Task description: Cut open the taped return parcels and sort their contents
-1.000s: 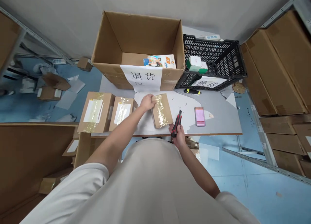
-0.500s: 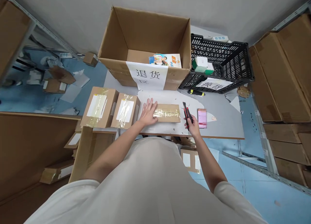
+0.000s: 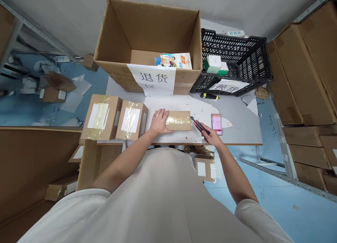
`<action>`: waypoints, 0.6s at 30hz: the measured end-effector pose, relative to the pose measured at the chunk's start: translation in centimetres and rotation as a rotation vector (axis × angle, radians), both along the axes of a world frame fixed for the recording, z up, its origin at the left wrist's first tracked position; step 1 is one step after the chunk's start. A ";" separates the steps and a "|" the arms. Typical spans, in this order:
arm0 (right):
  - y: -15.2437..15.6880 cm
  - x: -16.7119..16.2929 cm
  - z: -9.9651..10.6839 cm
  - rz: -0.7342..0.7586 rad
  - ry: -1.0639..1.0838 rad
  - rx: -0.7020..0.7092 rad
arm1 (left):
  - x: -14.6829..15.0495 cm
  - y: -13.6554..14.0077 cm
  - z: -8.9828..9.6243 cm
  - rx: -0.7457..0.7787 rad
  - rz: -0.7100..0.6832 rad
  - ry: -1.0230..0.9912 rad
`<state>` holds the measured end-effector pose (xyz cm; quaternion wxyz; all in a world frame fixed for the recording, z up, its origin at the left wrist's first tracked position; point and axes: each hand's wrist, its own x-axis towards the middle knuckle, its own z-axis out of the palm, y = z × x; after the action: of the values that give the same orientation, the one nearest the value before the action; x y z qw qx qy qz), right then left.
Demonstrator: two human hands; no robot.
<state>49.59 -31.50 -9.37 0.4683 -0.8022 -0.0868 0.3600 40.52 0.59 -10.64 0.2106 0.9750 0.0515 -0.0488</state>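
A small cardboard box (image 3: 179,121), with shiny clear tape along its top, lies on the white-covered table in front of me. My left hand (image 3: 159,122) grips its left end, with the fingers over the far edge and the thumb at the near side. In my right hand (image 3: 210,135) is a black and red utility knife (image 3: 200,126). The knife's tip points up and left, at the right end of the box; whether it touches the cardboard I cannot tell. A phone (image 3: 217,123) with a pink screen lies just right of the knife hand.
Two taped cartons (image 3: 102,117) with white labels stand on the left. Behind is a large open carton (image 3: 113,71) holding a colourful pack. Beside it a black crate (image 3: 252,67) contains green-and-white boxes. A yellow-black cutter (image 3: 210,96) lies before the crate. Shelves of cartons (image 3: 295,71) flank the right.
My right hand has turned the utility knife leftward, bringing its tip to the box's right end. My left hand's fingers have drawn closer together on the left end.
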 end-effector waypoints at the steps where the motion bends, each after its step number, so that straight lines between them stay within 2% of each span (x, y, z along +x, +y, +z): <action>1: -0.4 0.5 0.3 0.040 -0.003 -0.014 | 0.0 0.0 -0.1 -0.003 0.001 -0.006; 8: -1.9 1.4 1.8 0.229 0.059 -0.035 | -0.3 -0.1 -0.4 -0.024 0.005 -0.016; 13: -2.9 -0.2 2.2 0.189 0.084 -0.013 | -0.5 -0.1 -0.3 -0.023 -0.008 -0.026; 18: -3.0 -3.2 2.0 0.154 0.112 0.004 | -0.6 -0.1 -0.5 -0.035 -0.006 -0.024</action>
<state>46.35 -34.47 -7.39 0.4449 -0.7708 -0.1229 0.4391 39.97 0.52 -11.09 0.2279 0.9719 0.0450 -0.0385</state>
